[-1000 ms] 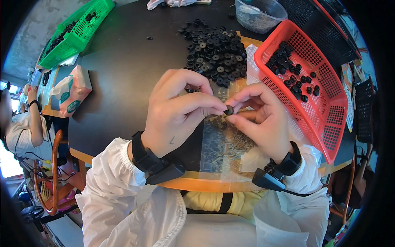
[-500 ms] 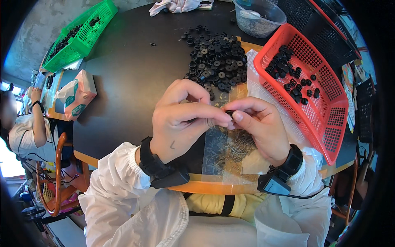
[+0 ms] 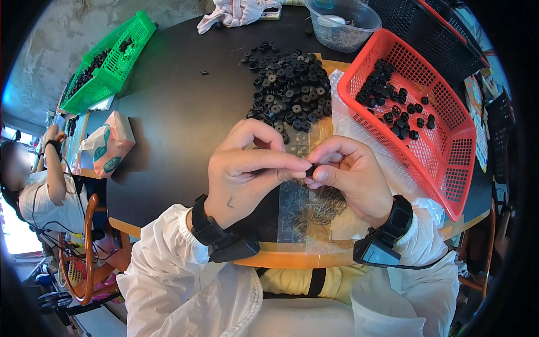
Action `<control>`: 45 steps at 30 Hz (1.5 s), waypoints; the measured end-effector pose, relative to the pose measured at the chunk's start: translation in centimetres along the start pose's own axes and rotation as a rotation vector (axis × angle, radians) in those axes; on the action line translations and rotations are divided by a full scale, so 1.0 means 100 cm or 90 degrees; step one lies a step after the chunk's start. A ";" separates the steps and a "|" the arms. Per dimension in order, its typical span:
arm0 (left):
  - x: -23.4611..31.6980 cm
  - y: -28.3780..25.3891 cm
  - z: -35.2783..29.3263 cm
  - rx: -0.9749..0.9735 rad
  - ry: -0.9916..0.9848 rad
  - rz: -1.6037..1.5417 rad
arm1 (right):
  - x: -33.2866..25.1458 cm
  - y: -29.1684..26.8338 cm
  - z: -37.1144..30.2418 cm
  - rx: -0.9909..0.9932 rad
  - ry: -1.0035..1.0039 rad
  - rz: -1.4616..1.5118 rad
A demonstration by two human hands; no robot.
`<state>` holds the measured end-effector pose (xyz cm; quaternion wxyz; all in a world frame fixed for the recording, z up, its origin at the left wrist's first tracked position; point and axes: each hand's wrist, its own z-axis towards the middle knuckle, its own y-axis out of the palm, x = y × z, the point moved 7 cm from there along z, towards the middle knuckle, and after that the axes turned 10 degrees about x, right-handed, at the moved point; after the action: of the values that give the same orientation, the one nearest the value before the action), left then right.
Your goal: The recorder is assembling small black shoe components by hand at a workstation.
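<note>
Between my fingertips, over the near part of the table, is a small round black knob-like part (image 3: 311,169), mostly covered by the fingers. My left hand (image 3: 245,165) pinches it from the left with thumb and forefinger. From the right, my right hand (image 3: 353,174) grips it with thumb and fingers. Beyond the hands lies a heap of black round pieces with centre holes (image 3: 295,90). Below the hands, a pile of thin metal pins or screws (image 3: 323,212) rests on clear plastic and cardboard.
A red basket (image 3: 412,163) holding several black knobs stands at right, with black crates (image 3: 432,42) behind. A clear tub (image 3: 342,33) of metal pieces and a cloth (image 3: 238,12) sit at the far edge. Leftward are a tissue pack (image 3: 115,143), a green basket (image 3: 115,70) and another person (image 3: 53,188).
My fingers have closed in around the small black part, and the hands have shifted slightly. The whole view has turned a little.
</note>
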<state>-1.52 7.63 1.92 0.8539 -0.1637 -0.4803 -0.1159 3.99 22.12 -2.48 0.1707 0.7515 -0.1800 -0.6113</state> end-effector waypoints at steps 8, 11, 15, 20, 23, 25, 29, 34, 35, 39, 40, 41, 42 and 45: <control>0.002 -0.003 0.006 -0.035 0.110 0.058 | -0.010 0.002 -0.002 0.021 -0.071 -0.017; 0.014 -0.009 0.019 0.022 0.144 0.239 | -0.013 0.000 -0.002 0.035 -0.058 0.015; 0.005 -0.019 0.027 0.025 0.247 0.486 | -0.020 -0.005 -0.002 0.078 -0.120 0.061; -0.005 -0.010 0.023 -0.072 0.214 0.522 | -0.019 -0.007 -0.001 0.076 -0.094 0.022; -0.005 -0.009 0.022 -0.079 0.186 0.545 | -0.020 -0.004 -0.001 0.056 -0.102 -0.001; -0.007 -0.010 0.022 -0.081 0.186 0.550 | -0.019 -0.002 -0.001 0.051 -0.104 -0.007; -0.010 -0.008 0.022 -0.092 0.189 0.546 | -0.018 -0.006 0.000 0.070 -0.127 -0.029; 0.000 -0.001 0.018 -0.087 0.184 0.429 | -0.020 -0.007 -0.001 0.104 -0.165 -0.074; -0.002 0.000 0.016 -0.087 0.183 0.424 | -0.019 -0.005 -0.001 0.098 -0.180 -0.113; 0.008 0.011 0.008 -0.131 0.193 0.290 | -0.022 0.000 -0.005 0.115 -0.261 -0.291; 0.008 0.012 0.007 -0.133 0.187 0.271 | -0.023 0.001 -0.005 0.115 -0.261 -0.290; 0.009 0.013 0.006 -0.135 0.181 0.252 | -0.025 0.000 -0.006 0.137 -0.265 -0.302; 0.010 0.015 0.004 -0.135 0.180 0.253 | -0.027 -0.001 -0.006 0.158 -0.269 -0.314; 0.003 0.006 0.005 -0.051 0.057 0.131 | -0.032 0.000 -0.008 0.168 -0.310 -0.381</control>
<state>-1.52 8.39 2.33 0.8744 -0.2411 -0.4175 -0.0539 4.17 23.66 0.39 -0.1600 0.6195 -0.0652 -0.7657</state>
